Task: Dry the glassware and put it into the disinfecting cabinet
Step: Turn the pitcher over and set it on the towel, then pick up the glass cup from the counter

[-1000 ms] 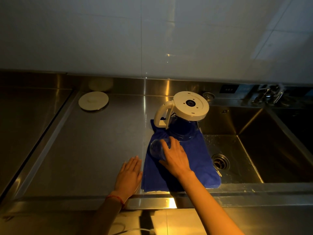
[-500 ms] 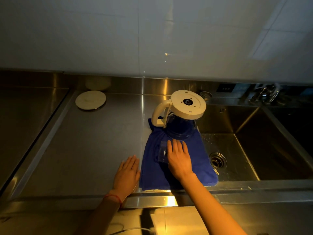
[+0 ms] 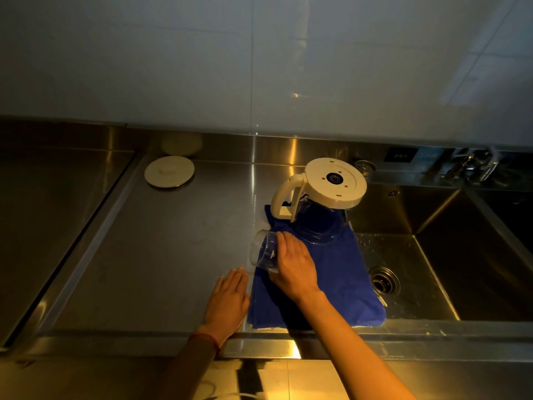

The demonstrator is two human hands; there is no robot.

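A clear glass cup (image 3: 263, 252) lies on its side at the left edge of a blue towel (image 3: 340, 278) spread on the steel counter, its mouth facing left. My right hand (image 3: 294, 264) lies over the cup and presses it on the towel. My left hand (image 3: 229, 303) rests flat on the counter, fingers apart, touching the towel's left edge. At the towel's far end a glass kettle (image 3: 320, 209) with a white base and handle stands upside down.
A steel sink (image 3: 418, 255) with a drain (image 3: 383, 280) lies right of the towel, a tap (image 3: 470, 166) behind it. A round white lid (image 3: 169, 171) sits on the counter (image 3: 144, 255) at the back left. A tiled wall rises behind.
My right hand rolled the cup rightward over the towel, then back to the towel's left edge, where its open mouth shows again. My left hand stayed flat on the counter.
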